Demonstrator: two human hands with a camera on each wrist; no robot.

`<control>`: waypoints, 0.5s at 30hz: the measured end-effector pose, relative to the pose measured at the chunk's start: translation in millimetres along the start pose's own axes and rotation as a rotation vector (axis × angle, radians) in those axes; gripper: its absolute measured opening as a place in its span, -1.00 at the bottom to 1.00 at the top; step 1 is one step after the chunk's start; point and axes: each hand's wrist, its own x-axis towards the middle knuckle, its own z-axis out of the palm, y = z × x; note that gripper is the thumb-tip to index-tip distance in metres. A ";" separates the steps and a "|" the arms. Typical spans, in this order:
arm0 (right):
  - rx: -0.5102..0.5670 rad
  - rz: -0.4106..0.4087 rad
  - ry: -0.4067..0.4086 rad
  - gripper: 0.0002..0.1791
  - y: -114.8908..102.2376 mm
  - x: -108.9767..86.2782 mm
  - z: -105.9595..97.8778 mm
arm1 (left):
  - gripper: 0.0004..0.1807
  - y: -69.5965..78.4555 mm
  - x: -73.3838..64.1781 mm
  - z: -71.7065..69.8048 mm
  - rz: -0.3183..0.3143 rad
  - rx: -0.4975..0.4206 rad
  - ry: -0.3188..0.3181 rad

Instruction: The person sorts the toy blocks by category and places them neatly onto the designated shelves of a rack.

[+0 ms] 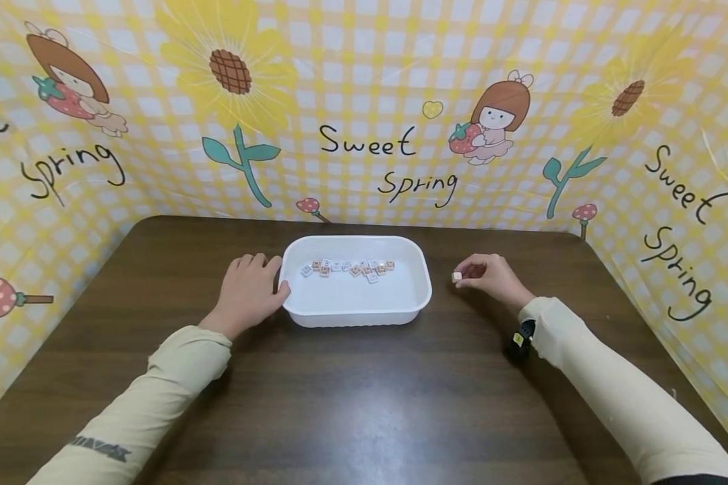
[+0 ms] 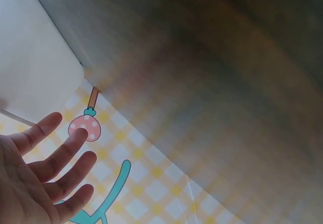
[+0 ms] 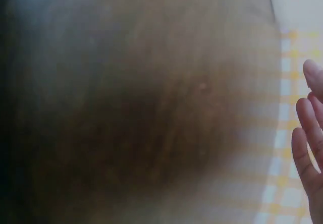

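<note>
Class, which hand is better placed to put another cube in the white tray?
Likely the right hand: it pinches a cube right of the tray; the left hand is at the tray's left end.

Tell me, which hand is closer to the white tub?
Left. The left hand touches the left end of the white tub; the right hand is apart, beyond its right end, pinching a small white cube.

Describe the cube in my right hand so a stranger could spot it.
On the brown table, find the white tray. To its right, the right hand pinches the pale cube. Other cubes lie inside the tray; only this one shows outside.
</note>
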 end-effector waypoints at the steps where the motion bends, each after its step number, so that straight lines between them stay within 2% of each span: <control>1: 0.004 0.015 -0.011 -0.77 1.4 0.8 0.0 | -0.46 0.1 -0.1 0.0 0.000 -0.001 -0.001; 7: 0.043 0.097 -0.058 -0.76 11.6 4.3 0.4 | -0.46 0.6 -0.5 0.1 -0.006 -0.004 -0.011; 15: 0.020 0.104 -0.086 -0.75 17.4 6.6 4.2 | -0.46 0.3 -0.9 1.1 0.000 -0.004 0.006</control>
